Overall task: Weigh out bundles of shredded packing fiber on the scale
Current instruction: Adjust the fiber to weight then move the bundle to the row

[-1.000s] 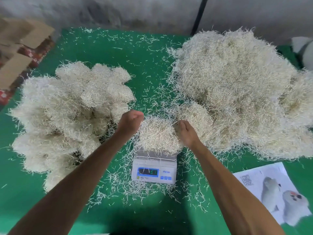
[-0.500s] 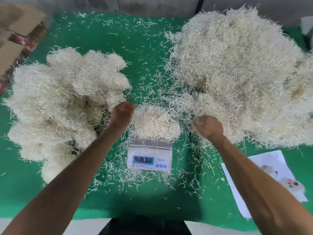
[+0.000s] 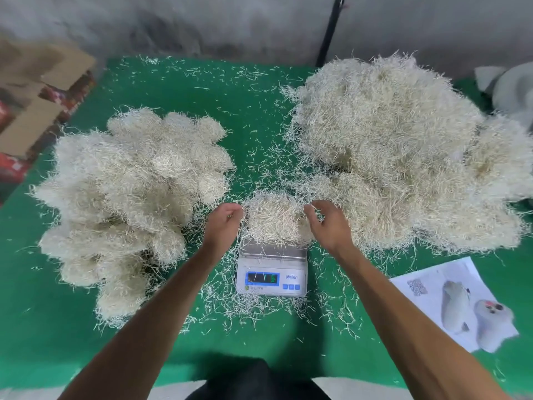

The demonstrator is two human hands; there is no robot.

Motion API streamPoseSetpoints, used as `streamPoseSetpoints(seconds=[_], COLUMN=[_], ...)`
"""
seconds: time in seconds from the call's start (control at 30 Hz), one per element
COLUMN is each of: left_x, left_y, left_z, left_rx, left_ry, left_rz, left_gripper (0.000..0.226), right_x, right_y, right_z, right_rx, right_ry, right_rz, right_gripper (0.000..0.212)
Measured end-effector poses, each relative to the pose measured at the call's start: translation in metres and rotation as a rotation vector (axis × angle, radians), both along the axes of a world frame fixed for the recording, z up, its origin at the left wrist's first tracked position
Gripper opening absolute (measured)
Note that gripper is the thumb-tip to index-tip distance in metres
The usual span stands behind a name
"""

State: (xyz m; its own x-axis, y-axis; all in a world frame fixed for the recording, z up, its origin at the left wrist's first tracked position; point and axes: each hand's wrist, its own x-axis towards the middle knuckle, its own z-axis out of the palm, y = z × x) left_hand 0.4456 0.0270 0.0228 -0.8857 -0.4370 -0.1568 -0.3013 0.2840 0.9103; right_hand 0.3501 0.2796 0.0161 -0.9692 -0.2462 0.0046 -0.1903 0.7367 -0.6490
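- A green felt-covered surface (image 3: 259,116) stands against a grey concrete wall, and short pale strands lie scattered over most of it.
- On the left side sits a group of rounded, separate bundles of pale shredded fiber (image 3: 129,197); I judge these are the portions already weighed, so a good part of the work seems done.
- On the right side lies a much larger loose heap of the same pale fiber (image 3: 403,157), not divided; this looks like the stock which is left to weigh, and it is bigger than the finished group.
- In the middle, near the person, a small white digital scale with a blue display (image 3: 271,272) carries one small clump of fiber (image 3: 275,219) on its steel plate. The digits on the display are blurred, so I cannot read the weight.
- The left hand (image 3: 223,223) is at the left edge of this clump, with fingers loosely curled; whether it pinches strands I cannot tell.
- The right hand (image 3: 328,223) is at the right edge of the clump, fingers half open and bent, the tips touching the fiber.
- It seems the portion is being adjusted or gathered for lifting.
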Motion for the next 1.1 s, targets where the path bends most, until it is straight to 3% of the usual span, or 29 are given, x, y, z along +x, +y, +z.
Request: streamPoseSetpoints(seconds=[0.13,0.33,0.5,0.6,0.67,0.83,1.0,1.1], left_x=[0.002,-0.014,-0.028,-0.037,-0.041,-0.047,-0.049,-0.054], left_y=[-0.002,-0.003,0.033,0.044,0.039,0.011,-0.009,-0.016], left_z=[0.004,0.006,0.009,0.024,0.046,0.122,0.189,0.207], left_rx=[0.036,0.161,0.201,0.258,0.274,0.289,0.366,0.345], left_ry=[0.023,-0.111,-0.14,-0.221,-0.195,0.033,0.119,0.126], left_rz=[0.026,0.016,-0.156,-0.086,-0.061,-0.033,-0.029,-0.123], left_gripper=[0.026,0.054,0.057,0.092,0.111,0.109,0.124,0.139], right_x=[0.002,0.004,0.021,0.022,0.016,-0.003,-0.007,-0.006], right_y=[-0.005,-0.021,-0.052,-0.066,-0.072,-0.078,-0.072,-0.072], right_z=[0.0,-0.003,-0.003,0.01,0.034,0.12,0.196,0.224], right_rx=[0.015,-0.095,-0.405,-0.556,-0.692,-0.866,-0.762,-0.731], right_ry=[0.008,-0.147,-0.426,-0.55,-0.542,-0.376,-0.239,-0.243], right_rz=[-0.018,-0.05,-0.01,-0.033,0.011,0.051,0.105,0.152], right_gripper=[0.064,0.064,0.025,0.026,0.028,0.026,0.057,0.048])
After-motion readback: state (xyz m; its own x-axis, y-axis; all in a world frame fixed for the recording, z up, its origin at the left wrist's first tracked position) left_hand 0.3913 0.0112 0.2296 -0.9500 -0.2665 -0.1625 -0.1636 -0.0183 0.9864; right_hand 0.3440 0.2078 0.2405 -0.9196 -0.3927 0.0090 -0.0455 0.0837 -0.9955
